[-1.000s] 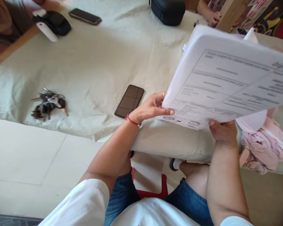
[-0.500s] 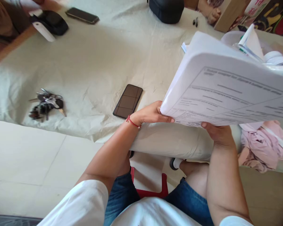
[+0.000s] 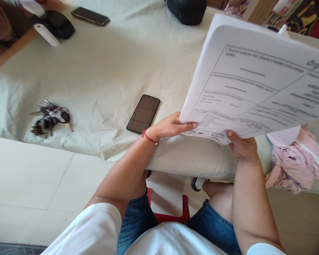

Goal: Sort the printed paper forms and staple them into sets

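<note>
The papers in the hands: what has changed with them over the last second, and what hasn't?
The papers dipped and curled half a second ago, then tipped back up, so the printed sheet now faces the camera flatter and higher. The left hand and right hand kept their grip on the lower edge, the left thumb on top. The phone, keys and pink cloth stayed put.

matt white printed paper sheet (image 3: 255, 81), creased cream cloth table cover (image 3: 108, 71), glossy black glass phone (image 3: 143, 113), metal keys (image 3: 50, 116).
</note>
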`<state>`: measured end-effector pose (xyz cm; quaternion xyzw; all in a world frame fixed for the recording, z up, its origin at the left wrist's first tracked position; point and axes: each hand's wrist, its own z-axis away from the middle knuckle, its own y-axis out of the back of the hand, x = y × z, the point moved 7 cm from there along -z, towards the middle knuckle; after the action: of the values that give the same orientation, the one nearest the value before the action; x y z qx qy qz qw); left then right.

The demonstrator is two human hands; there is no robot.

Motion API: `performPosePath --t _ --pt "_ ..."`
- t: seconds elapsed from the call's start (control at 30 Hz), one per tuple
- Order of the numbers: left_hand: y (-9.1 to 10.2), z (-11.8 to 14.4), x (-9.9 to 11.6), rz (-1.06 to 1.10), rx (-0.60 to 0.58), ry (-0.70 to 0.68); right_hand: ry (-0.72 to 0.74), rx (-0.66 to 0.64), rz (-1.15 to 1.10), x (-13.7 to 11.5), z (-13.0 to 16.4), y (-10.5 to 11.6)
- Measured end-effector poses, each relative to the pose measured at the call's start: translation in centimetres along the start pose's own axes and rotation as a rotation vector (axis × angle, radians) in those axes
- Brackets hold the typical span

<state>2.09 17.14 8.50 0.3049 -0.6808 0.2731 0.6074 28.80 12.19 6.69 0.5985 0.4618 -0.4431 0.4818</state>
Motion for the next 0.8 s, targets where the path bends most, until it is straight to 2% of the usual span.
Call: performPosePath --t 0.17,0.33,0.43,0.53,0.7,0.8 --pt "0.7 -0.1 0.1 -0.003 0.151 -0.024 -0.006 0.019 -0.075 -0.6 -0.3 -0.4" --pt "0.4 -0.5 -0.3 0.044 0.172 -0.007 0.034 0.036 -0.105 -0.7 -0.4 -1.2" --pt "0.7 -0.3 0.2 0.031 0.241 -0.088 0.065 0.028 -0.106 -0.7 -0.4 -1.8" --pt "1.1 0.3 1.0 -0.027 0.282 -0.171 0.073 0.050 -0.116 -0.6 -0.5 -1.2" --pt "1.1 0.6 1.0 -0.061 0.153 -0.124 0.112 0.055 -0.179 -0.5 -0.5 0.1" --pt "0.6 0.4 0.5 -0.060 0.055 -0.090 0.095 0.016 -0.191 -0.3 -0.5 -0.3"
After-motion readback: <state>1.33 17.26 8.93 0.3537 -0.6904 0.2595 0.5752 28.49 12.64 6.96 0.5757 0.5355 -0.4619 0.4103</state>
